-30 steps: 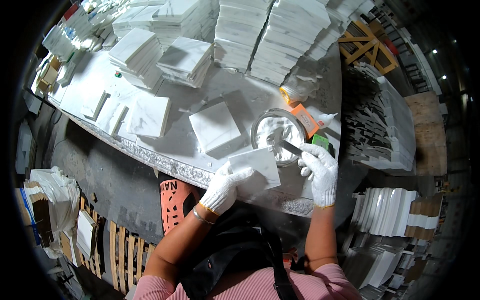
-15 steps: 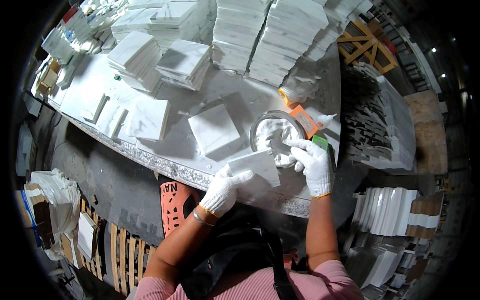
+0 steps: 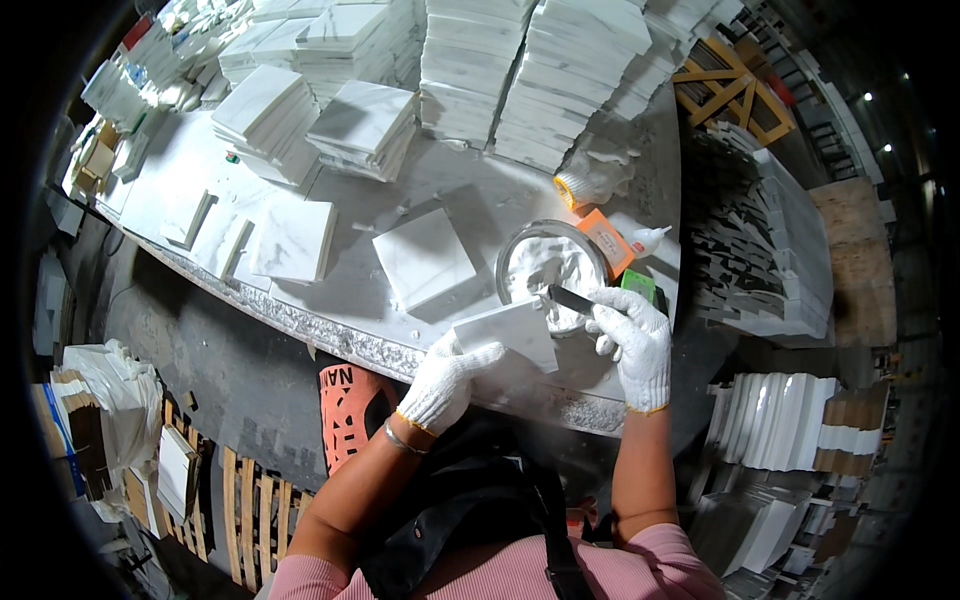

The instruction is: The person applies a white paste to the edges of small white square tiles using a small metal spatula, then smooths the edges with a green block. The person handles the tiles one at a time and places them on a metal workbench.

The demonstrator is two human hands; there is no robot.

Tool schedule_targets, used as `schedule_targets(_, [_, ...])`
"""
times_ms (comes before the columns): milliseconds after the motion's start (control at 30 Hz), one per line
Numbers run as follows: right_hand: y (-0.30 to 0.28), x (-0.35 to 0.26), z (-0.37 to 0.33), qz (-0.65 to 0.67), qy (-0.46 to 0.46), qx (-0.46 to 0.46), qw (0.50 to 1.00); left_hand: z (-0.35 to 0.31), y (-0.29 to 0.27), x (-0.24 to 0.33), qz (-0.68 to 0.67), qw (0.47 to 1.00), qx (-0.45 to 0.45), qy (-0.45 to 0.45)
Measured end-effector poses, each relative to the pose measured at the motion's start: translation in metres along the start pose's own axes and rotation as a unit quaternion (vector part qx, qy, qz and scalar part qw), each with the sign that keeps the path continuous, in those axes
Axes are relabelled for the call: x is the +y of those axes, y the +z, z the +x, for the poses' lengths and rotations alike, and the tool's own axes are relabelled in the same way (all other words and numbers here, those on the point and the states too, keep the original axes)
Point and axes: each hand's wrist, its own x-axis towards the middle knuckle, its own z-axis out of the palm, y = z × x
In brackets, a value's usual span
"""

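In a white knit glove, my left hand [image 3: 440, 385] grips the near left edge of a square white marble tile [image 3: 508, 330], which is tilted above the table's front edge. My right hand [image 3: 636, 350], gloved too, is closed on a putty knife [image 3: 570, 299] with a dark flat blade. The blade's tip, with some white on it, is by the tile's upper right corner and over the near part of a round bowl [image 3: 503, 262]. White paste [image 3: 543, 260] fills the bowl. Another square tile [image 3: 425, 260] lies flat to its left.
Around the bowl's right side are an orange box [image 3: 606, 243], a green box [image 3: 638, 285], a white nozzle bottle [image 3: 650, 240] and a loose glove [image 3: 590, 185]. Tile stacks [image 3: 365, 130] line the back. More tiles [image 3: 296, 240] lie left. The table's rough front edge [image 3: 330, 337] runs before me.
My right hand has turned and shifted slightly right, so the putty knife's dark blade now shows clearly between bowl and tile. My left hand and its tile have barely moved.
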Motion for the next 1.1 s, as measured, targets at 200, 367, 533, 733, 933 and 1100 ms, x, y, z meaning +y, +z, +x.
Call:
schedule_targets(200, [0.001,0.000,-0.004,-0.044,-0.040,0.000,0.998,-0.001,0.003,0.003,0.002,1.000,-0.007,-0.001])
schedule_targets(367, [0.000,0.004,-0.004,-0.069,-0.083,-0.003,0.994,-0.002,0.002,0.003,0.003,1.000,-0.002,-0.003])
schedule_targets(533, [-0.004,0.009,-0.002,-0.070,-0.094,0.016,0.993,-0.001,0.003,0.003,-0.003,1.000,-0.008,-0.006])
schedule_targets(733, [0.000,0.004,-0.006,-0.022,-0.030,0.008,0.999,-0.001,0.002,0.002,-0.003,1.000,-0.005,-0.008])
schedule_targets(933, [0.001,0.008,-0.005,-0.016,0.012,-0.001,1.000,0.000,0.001,0.001,0.002,1.000,-0.007,-0.008])
schedule_targets(1100, [-0.005,0.011,-0.007,-0.019,0.001,0.008,1.000,0.000,-0.001,0.001,0.008,1.000,-0.006,0.000])
